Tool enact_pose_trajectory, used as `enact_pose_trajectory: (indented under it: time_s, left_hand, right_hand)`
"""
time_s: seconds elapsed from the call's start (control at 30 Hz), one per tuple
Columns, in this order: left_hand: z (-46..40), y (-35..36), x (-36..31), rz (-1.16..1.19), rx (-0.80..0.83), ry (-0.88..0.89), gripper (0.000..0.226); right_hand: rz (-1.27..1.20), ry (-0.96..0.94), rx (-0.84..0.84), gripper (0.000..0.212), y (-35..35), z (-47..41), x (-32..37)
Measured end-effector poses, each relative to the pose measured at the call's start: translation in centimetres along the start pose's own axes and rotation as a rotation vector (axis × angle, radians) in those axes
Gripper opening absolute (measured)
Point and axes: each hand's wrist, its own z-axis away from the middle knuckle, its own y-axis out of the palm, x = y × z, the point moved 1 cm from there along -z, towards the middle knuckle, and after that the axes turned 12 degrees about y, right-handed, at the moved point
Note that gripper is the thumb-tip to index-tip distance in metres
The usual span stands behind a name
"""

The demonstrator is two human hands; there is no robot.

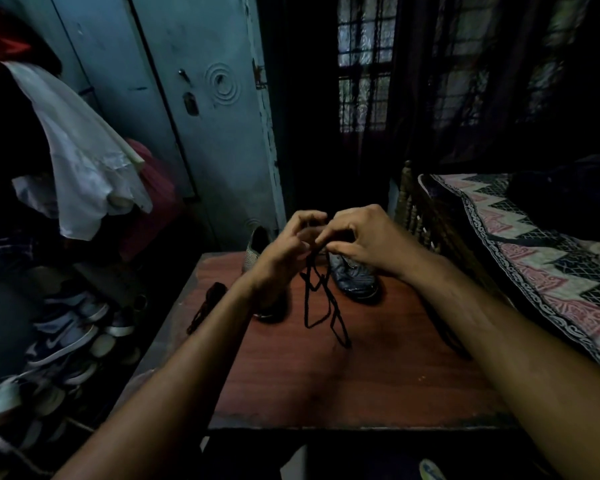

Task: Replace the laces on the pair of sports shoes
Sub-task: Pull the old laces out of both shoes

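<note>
Reddish-brown worktop [343, 386] at centre, dimly lit. Both hands raised together above its far half, fingertips close.

Left hand [284, 251]: fingers curled, pinching a black lace [321, 303] near its upper end. Right hand [357, 237]: fingers curled, pinching the same lace just beside the left fingertips. Lace hanging down from the pinch in crossed loops, lower end lying on the worktop near the middle.

Grey sports shoe [355, 277] on the worktop toward the far edge, right of centre, toe facing the near edge, partly covered by the right hand. Second shoe [257, 247] at the far edge, left of centre, largely hidden behind the left hand and wrist; cannot tell whether either shoe carries any lace.

Dark bundled lace [208, 303] lying near the left edge of the worktop. Another dark strand [451, 337] near the right edge, under the right forearm; detail unclear.

Pile of shoes [66, 337] on the floor left of the worktop. Bed with patterned cover [534, 271] to the right. Blue metal cupboard [194, 98] behind, white cloth [84, 150] hanging at left.
</note>
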Motion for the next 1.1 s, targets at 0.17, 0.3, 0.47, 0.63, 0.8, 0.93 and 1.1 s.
enact_pose_trajectory:
  time_s: [0.17, 0.3, 0.47, 0.63, 0.8, 0.93, 1.1]
  left_hand:
    - [3.3, -0.1, 4.9, -0.227, 0.027, -0.209, 0.024]
    - [7.1, -4.5, 6.8, -0.305, -0.051, -0.347, 0.018]
    - [11.6, -6.7, 6.3, -0.412, 0.069, -0.455, 0.035]
    - [13.4, -7.1, 7.0, -0.604, -0.089, -0.398, 0.027]
    - [15.0, -7.4, 7.3, -0.684, -0.004, -0.346, 0.017]
    - [14.1, -6.6, 7.1, -0.818, 0.087, -0.251, 0.020]
    - [13.0, -5.1, 7.8, -0.969, 0.076, -0.180, 0.047]
  right_hand:
    - [0.089, 0.036, 0.046, 0.012, -0.4, -0.7, -1.9]
    - [0.133, 0.219, 0.047, 0.010, 0.8, 2.9, -7.6]
    - [-0.039, 0.613, 0.111, 0.008, 6.2, 8.6, -12.1]
    - [-0.185, 0.715, 0.149, 0.008, 8.7, 9.6, -12.9]
    - [-0.147, 0.722, 0.178, 0.007, 8.6, 9.4, -12.6]
    - [-0.020, 0.498, 0.162, 0.010, 6.9, 7.2, -10.0]
    - [0.102, 0.216, 0.152, 0.014, 2.6, 2.8, -5.9]
